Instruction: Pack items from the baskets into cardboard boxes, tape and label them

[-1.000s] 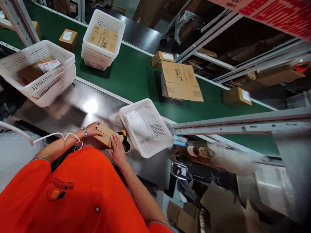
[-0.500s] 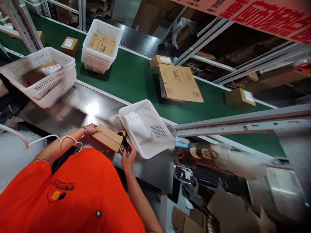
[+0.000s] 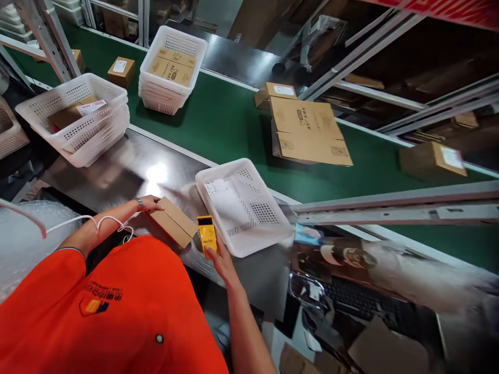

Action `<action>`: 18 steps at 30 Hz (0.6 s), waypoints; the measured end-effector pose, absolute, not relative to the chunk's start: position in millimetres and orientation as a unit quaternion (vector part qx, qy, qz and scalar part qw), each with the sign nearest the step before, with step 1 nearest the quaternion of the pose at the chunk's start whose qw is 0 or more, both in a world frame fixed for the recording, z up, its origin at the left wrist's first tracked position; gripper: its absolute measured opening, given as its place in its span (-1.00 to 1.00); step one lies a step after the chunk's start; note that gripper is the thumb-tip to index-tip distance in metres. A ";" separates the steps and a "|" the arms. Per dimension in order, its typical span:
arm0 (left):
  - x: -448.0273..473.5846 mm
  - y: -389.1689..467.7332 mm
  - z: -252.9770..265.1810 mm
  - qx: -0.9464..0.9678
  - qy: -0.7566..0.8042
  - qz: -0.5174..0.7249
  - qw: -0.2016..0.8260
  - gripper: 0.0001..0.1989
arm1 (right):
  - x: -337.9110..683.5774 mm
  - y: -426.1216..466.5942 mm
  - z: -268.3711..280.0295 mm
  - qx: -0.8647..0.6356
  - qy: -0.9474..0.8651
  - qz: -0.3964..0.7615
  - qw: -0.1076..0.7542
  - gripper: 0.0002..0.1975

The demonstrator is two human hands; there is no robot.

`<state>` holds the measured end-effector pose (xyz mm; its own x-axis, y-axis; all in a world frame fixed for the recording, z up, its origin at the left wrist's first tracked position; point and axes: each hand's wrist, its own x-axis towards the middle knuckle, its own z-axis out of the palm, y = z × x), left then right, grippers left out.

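Observation:
My left hand (image 3: pixel 151 203) grips the far left end of a small brown cardboard box (image 3: pixel 176 221) above the metal table. In my right hand (image 3: pixel 221 257) is a yellow packet (image 3: pixel 207 235) with a dark band at its top, held upright between thumb and fingers. The packet is just right of the box, apart from it. Right beside the packet, a white perforated basket (image 3: pixel 253 246) sits tilted on the table, with a pale, see-through sheet or bag inside.
A green conveyor belt (image 3: pixel 230 132) runs behind the metal table (image 3: pixel 142 156). On it stand stacked baskets (image 3: pixel 146 78), flattened cardboard (image 3: pixel 312 130) and labelled boxes (image 3: pixel 121 75). More stacked baskets (image 3: pixel 120 101) hold a parcel at left. A keyboard (image 3: pixel 351 298) and bottle (image 3: pixel 343 255) lie at right.
My right hand has turned and drawn the yellow packet away from the box's end, so its yellow face now shows. My left hand stays on the box. The view has shifted slightly.

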<state>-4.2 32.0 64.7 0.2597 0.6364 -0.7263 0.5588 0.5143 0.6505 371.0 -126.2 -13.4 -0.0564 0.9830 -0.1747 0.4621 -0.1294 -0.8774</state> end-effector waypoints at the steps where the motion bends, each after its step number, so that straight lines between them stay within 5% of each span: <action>1: -3.2 32.3 62.8 0.492 0.610 0.030 0.621 -0.33 | 376.4 -137.5 0.1 -0.606 -0.557 0.457 0.337 -0.05; 8: 2.1 34.1 61.1 0.474 0.635 0.025 0.609 -0.32 | 320.9 -117.7 62.3 -0.599 -0.402 0.526 0.451 -0.06; 15: 12.3 33.3 66.1 0.500 0.659 0.009 0.561 -0.55 | 254.3 -49.8 39.2 -0.588 -0.476 0.463 0.462 -0.20; 18: 10.7 32.3 67.2 0.499 0.649 0.011 0.574 -0.48 | 261.9 -52.2 30.8 -0.568 -0.543 0.447 0.428 -0.24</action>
<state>10.7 32.3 67.2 0.1565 0.6607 -0.7342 0.6346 0.5023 0.5873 261.9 -52.2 30.8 0.0119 0.9990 -0.0425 0.2339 -0.0441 -0.9713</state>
